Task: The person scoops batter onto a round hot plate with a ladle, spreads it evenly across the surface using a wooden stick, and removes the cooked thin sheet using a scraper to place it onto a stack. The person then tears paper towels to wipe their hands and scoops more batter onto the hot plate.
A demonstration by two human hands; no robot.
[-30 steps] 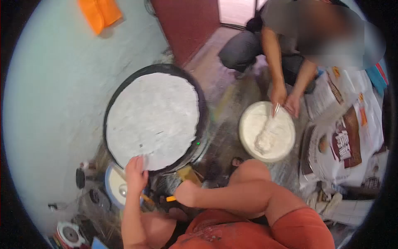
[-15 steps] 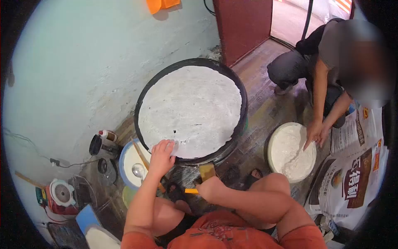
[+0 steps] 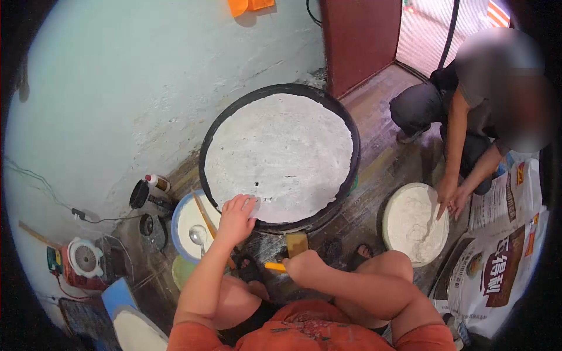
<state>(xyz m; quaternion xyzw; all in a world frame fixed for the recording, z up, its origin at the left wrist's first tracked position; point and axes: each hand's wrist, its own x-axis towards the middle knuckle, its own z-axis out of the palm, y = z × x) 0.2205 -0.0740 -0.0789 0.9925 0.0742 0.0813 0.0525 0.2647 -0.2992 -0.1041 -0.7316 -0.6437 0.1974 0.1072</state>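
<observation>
A thin white batter sheet (image 3: 287, 149) covers most of a large round black griddle (image 3: 205, 167). My left hand (image 3: 236, 219) lies on the sheet's near-left edge, its fingers stretched out. There is a small dark hole in the sheet just beyond the fingertips. My right hand (image 3: 304, 268) is closed around a scraper with a yellow handle (image 3: 275, 267) and a flat tan blade (image 3: 297, 244), held low in front of the griddle's near rim. Left of my left forearm stands a blue-rimmed basin (image 3: 178, 234) of white batter, with a metal ladle (image 3: 199, 235) and a wooden stick (image 3: 203, 213) in it.
A co-worker (image 3: 468, 123) crouches at the right, both hands over a tub (image 3: 386, 219) of white dough or batter. Printed sacks (image 3: 497, 263) lie beside it. At the left are a black pot (image 3: 139, 194), a bottle (image 3: 158, 182), a blower (image 3: 86, 257) and cables.
The view has shifted, so the griddle and tub appear farther right. My left hand keeps its place on the sheet, and my right hand still grips the scraper.
</observation>
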